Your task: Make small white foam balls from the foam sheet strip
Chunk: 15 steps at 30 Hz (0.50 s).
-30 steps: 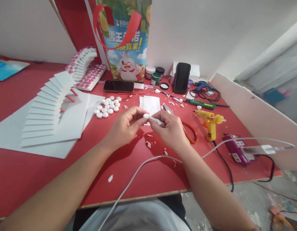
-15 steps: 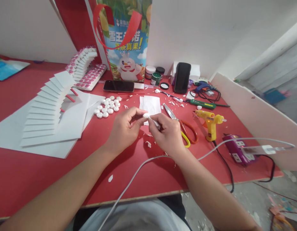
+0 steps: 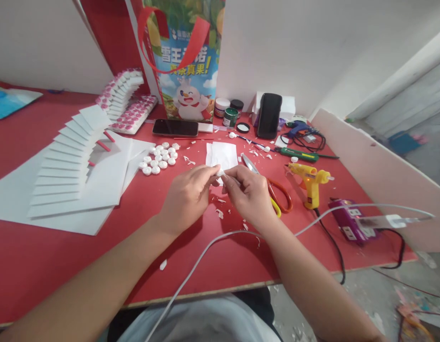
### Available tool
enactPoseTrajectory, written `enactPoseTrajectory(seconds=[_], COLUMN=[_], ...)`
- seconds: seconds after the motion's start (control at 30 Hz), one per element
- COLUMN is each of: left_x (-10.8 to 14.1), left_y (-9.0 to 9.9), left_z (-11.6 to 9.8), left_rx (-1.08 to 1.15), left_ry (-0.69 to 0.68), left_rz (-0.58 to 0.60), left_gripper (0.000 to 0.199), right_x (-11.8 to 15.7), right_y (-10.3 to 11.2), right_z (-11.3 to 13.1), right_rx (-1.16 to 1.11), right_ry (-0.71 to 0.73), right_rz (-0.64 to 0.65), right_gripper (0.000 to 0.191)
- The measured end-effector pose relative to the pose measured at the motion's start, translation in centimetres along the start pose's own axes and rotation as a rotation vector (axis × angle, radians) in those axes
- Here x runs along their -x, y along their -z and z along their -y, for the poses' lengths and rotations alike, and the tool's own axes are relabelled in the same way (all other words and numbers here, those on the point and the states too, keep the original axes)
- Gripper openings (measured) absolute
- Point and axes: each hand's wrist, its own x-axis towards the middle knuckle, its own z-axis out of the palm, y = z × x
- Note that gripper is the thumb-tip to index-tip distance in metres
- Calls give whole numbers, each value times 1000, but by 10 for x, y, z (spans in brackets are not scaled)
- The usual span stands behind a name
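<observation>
Between the fingertips of both hands is a small white piece [image 3: 220, 174], mostly covered by the fingers. My left hand [image 3: 189, 194] pinches it from the left, and my right hand [image 3: 248, 192] pinches it from the right. Beneath and behind the fingertips lies a folded white paper [image 3: 224, 153]. Several round white pieces [image 3: 163, 164] sit grouped left of the paper. Scissors [image 3: 281, 194] with orange and yellow handles lie just beyond my right hand. White scraps [image 3: 220, 213] are scattered on the red table around the hands.
White stepped panels [image 3: 63, 166] stand on white sheets at left. A yellow glue gun [image 3: 310, 179] and purple box [image 3: 350, 221] are at right. Behind are a colourful bag [image 3: 189, 90], phones [image 3: 175, 127] and jars [image 3: 230, 117]. A pale cable [image 3: 212, 244] crosses the front.
My left fingers have closed further over the white piece, turning it so that its round face no longer shows. Both hands stay together in nearly the same place.
</observation>
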Motion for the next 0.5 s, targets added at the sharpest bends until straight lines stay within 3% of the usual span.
enactPoseTrajectory(seconds=[0.23,0.5], left_x=[-11,-11], left_y=[14,13], left_z=[7,16], left_rx=[449,391], left_ry=[367,348], left_rz=[262,329], left_gripper=[23,26], right_x=[-5,-4], right_y=[8,1], right_z=[-5,-5], right_rx=[-5,154], right_ry=[-8,-44], right_rz=[139,112], right_gripper=[19,17])
